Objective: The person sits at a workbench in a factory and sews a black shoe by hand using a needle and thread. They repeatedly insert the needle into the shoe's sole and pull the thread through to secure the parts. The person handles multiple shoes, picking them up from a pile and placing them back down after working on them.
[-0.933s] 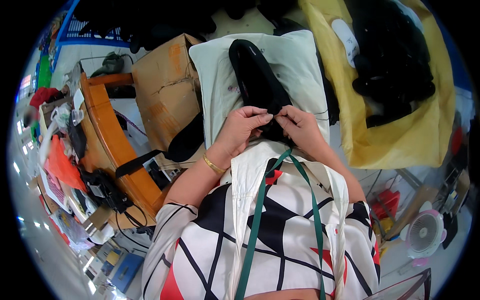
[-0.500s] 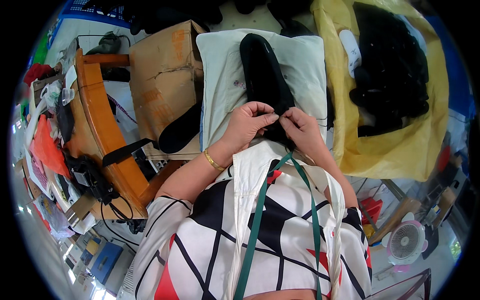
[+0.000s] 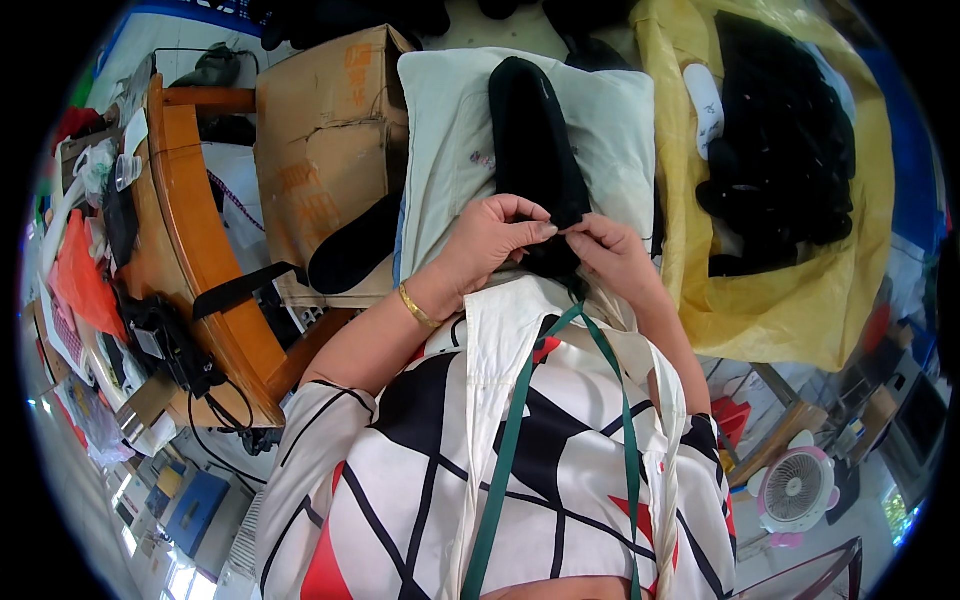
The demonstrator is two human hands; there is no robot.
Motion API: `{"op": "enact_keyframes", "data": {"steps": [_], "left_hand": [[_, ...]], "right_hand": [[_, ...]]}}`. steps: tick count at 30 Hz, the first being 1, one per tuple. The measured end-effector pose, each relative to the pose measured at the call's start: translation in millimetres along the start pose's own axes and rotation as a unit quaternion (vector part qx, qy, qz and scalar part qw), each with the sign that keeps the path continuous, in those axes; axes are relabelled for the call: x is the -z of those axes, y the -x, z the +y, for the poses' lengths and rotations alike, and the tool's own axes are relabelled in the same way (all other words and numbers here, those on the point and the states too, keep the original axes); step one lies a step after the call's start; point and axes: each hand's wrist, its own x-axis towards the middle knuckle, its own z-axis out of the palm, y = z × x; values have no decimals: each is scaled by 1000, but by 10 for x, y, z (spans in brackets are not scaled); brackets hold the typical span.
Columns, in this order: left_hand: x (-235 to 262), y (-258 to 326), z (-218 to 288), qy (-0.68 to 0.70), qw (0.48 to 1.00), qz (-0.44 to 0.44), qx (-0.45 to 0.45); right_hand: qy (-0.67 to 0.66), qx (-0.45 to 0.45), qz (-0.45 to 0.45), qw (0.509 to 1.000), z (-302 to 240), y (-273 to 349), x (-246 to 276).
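A long black cloth shoe (image 3: pixel 535 125) lies on a pale cushion (image 3: pixel 440 130) in front of me, its rounded end pointing away. Over its near end my two hands meet, fingertips almost touching. My left hand (image 3: pixel 495 235), with a gold bracelet on the wrist, is closed, thumb and forefinger pinched together. My right hand (image 3: pixel 610 250) is also closed in a pinch just beside it. Whatever sits between the fingertips is too small to make out. The lower part of the shoe is partly hidden behind the fingers.
To the left stand a cardboard box (image 3: pixel 320 160), a black sole-shaped piece (image 3: pixel 350 250) and a wooden chair (image 3: pixel 190 190). On the right, a yellow bag (image 3: pixel 780 320) holds several black pieces (image 3: pixel 780 140) and a white insole (image 3: pixel 704 110). A small fan (image 3: pixel 797 488) stands lower right.
The shoe has turned, so its opening shows less and more of its dark surface faces up. Both hands stay pinched at its near end; the right fingertips have shifted slightly.
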Motion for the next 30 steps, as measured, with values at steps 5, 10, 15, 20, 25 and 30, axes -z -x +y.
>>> {"op": "enact_keyframes", "data": {"steps": [5,10,15,20,25,30], "left_hand": [[5,-9,-2,5,1000,-13,4],[4,-17,-26,25,999,-39,-1],[-21,-5,-36,-17,999,-36,-26],[-49,55,15,-77,996,-14,-33],[-35,85,76,-45,997,-48,-27],[161,188,328,-167,982,-36,-85]], "right_hand": [[40,16,44,998,-18,-16,-135],[51,50,66,995,-148,3,-268],[36,-32,-31,998,-347,-32,-143],[379,214,64,898,-438,-206,137],[549,256,14,795,-409,-374,45],[327,309,104,887,-78,-418,-234]]}}
